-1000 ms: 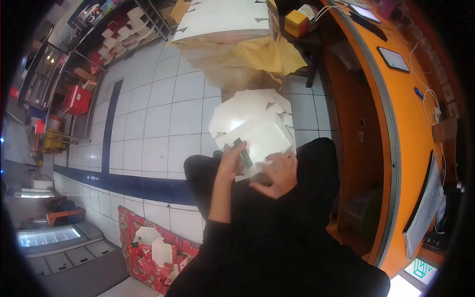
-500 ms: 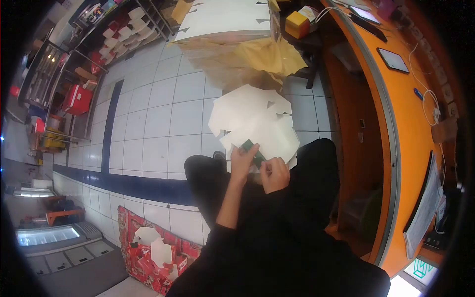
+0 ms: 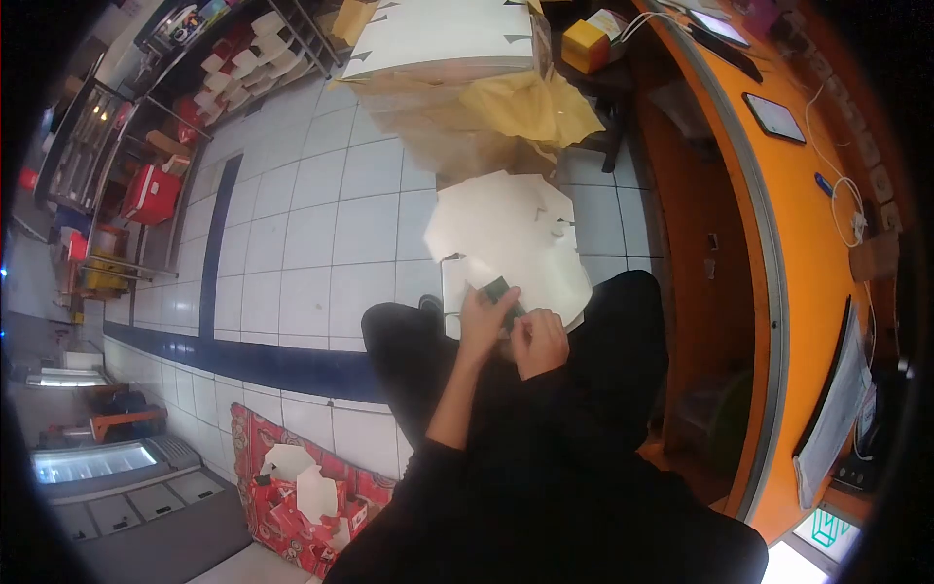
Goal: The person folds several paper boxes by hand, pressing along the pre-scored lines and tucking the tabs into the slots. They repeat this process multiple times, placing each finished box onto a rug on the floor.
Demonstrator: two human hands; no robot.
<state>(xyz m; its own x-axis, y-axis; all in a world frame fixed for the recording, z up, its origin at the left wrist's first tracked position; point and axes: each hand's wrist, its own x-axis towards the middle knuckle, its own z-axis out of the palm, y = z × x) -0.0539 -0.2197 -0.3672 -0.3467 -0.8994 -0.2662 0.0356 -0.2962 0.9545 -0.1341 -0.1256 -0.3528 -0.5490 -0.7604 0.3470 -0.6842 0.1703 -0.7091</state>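
My left hand (image 3: 481,321) is closed with its thumb on a small flat dark green piece (image 3: 496,288), whose exact kind I cannot make out. Close beside it, my right hand (image 3: 541,346) is curled in a pinch at the lower end of the green piece. Under and beyond both hands lie white die-cut cardboard sheets (image 3: 506,222), stacked flat with notched edges, in front of my knees.
A larger stack of white cardboard (image 3: 443,39) stands ahead, with brown wrapping paper (image 3: 530,112) hanging below it. An orange counter (image 3: 769,195) runs along the right, carrying a phone (image 3: 775,118). Red and white folded boxes (image 3: 311,496) lie at lower left.
The top white cardboard sheet has shifted and turned slightly to the right. The green piece has moved a little right with my left hand; my right hand has hardly moved.
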